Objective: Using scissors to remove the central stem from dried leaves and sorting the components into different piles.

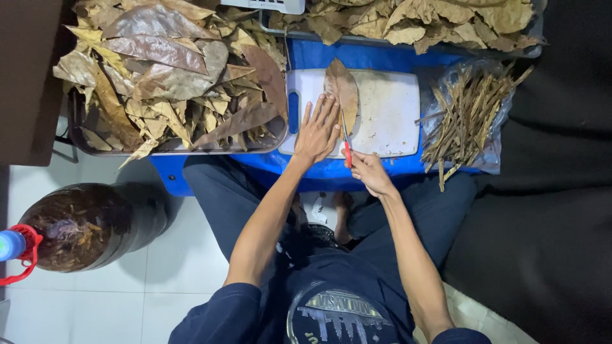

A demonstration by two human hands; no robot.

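Observation:
A dry brown leaf (342,89) lies on a white cutting board (390,109) with a blue handle. My left hand (317,130) rests flat with fingers spread on the leaf's left half, pressing it to the board. My right hand (368,172) grips a small knife with a red handle (347,153); its thin blade points up along the middle of the leaf. The board sits on a blue surface (382,58) over my lap.
A tray heaped with dry brown leaves (172,70) stands left of the board. A second tray of leaves (421,19) sits at the back. A clear bag of leaf stems (468,111) lies to the right. A large jar of brown bits (76,226) stands on the white tiled floor.

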